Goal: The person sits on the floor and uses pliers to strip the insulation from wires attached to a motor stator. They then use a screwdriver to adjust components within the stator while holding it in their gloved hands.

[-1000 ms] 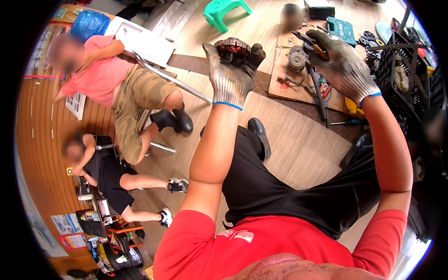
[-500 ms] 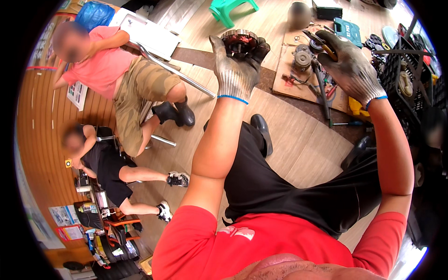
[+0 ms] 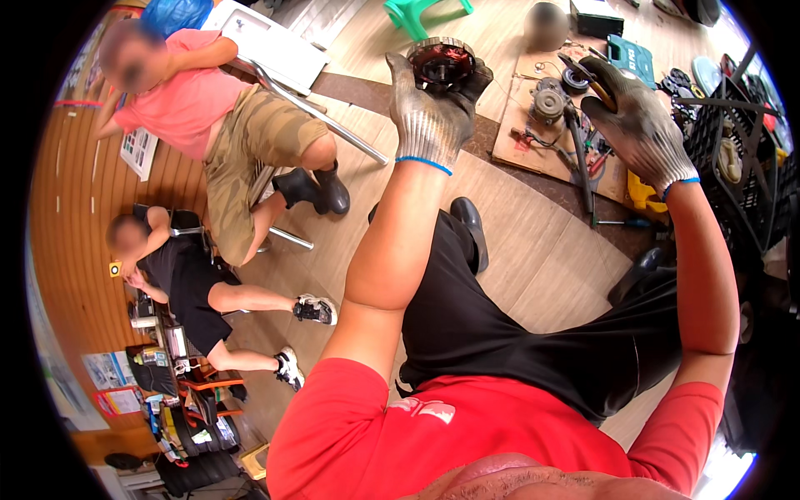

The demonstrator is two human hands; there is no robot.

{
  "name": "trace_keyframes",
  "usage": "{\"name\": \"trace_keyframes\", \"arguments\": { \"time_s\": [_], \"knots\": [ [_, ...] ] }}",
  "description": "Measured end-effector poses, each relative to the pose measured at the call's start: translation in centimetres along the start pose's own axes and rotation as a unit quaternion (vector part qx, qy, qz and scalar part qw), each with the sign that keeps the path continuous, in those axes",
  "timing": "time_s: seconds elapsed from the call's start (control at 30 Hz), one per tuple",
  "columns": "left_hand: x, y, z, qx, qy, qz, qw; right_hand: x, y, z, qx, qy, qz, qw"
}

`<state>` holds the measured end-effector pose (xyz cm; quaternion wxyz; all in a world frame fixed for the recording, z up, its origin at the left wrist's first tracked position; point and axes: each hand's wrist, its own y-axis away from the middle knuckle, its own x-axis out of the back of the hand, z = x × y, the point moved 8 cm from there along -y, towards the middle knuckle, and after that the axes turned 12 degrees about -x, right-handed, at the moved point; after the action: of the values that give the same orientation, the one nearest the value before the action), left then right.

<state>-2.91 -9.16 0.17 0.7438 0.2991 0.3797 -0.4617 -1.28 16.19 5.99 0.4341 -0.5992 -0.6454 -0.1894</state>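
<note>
Metal drum (image 3: 442, 65) has tipped its reddish inside toward me, so I see it better. My left hand (image 3: 433, 115) grips it, beyond the cardboard's (image 3: 510, 127) left edge; near the right edge, my right hand (image 3: 640, 127) holds a pliers-like tool (image 3: 607, 97).

Shirt (image 3: 517, 437): red, short sleeves (image 3: 329, 408), white chest print (image 3: 427, 410)
Trousers (image 3: 517, 358): black, loose
Left glove (image 3: 433, 123): pale ribbed knit, dark-stained, blue edge (image 3: 425, 163)
Right glove (image 3: 640, 127): matching, blue-edged too
Shoes (image 3: 469, 229): dark, smooth
</note>
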Motion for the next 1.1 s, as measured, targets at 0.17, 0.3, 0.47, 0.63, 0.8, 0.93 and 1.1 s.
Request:
{"name": "trace_keyframes", "arguments": {
  "time_s": [0.17,0.3,0.47,0.63,0.8,0.93,1.1],
  "knots": [
    [0.8,-0.2,0.0,-0.011,-0.021,0.017,1.000,0.0,0.2,-0.5,0.012,0.007,-0.002,1.000],
    [0.8,-0.6,0.3,-0.023,-0.021,-0.003,0.999,0.1,0.2,-0.7,0.005,0.000,-0.007,1.000],
    [1.2,-0.6,0.2,0.019,0.008,0.035,0.999,-0.2,0.0,-0.7,-0.019,-0.022,-0.029,0.999],
    [0.4,-0.3,0.4,0.023,0.039,0.016,0.999,-0.1,-0.1,-0.4,-0.023,-0.023,-0.030,0.999],
    [1.1,-0.7,0.8,0.001,-0.006,0.072,0.997,-0.2,-0.2,-0.1,-0.016,-0.019,-0.018,1.000],
    [1.2,-0.9,0.9,-0.013,-0.003,0.068,0.998,-0.1,0.0,0.0,-0.018,-0.028,-0.011,0.999],
    [1.5,-1.2,0.6,0.001,-0.020,0.075,0.997,-0.6,-0.1,-0.2,-0.037,-0.088,-0.052,0.994]
  ]
}}
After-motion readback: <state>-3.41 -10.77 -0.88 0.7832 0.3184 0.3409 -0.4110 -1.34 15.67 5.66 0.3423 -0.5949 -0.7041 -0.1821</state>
